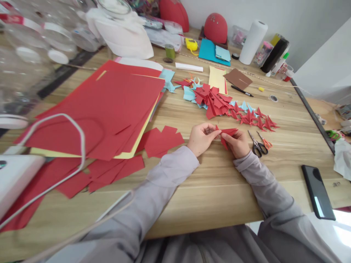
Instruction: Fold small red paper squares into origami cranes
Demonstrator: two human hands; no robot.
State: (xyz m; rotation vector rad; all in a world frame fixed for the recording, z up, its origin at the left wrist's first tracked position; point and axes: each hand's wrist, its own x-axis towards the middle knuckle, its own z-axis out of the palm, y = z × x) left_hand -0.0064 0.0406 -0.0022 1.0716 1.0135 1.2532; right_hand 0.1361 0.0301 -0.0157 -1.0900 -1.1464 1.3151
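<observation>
Between my two hands is a small folded red paper piece (229, 131), with pointed ends, held above the table. My left hand (202, 138) pinches its left end between thumb and fingers. My right hand (238, 143) grips it from the right, thumb on top. Just beyond the hands lies a pile of folded red and light blue paper pieces (211, 98), trailing into smaller pointed red ones (249, 117) on the right. Black-handled scissors (259, 148) and small orange-handled scissors (265, 140) rest beside my right hand.
Large red paper sheets (109, 106) are stacked at left, with cut red pieces (164, 142) nearby. A white cable (82, 142) crosses the left side. A black phone (318, 191) lies at the right edge. Farther back are a brown card (238, 79), a pen (241, 90) and a white roll (253, 42).
</observation>
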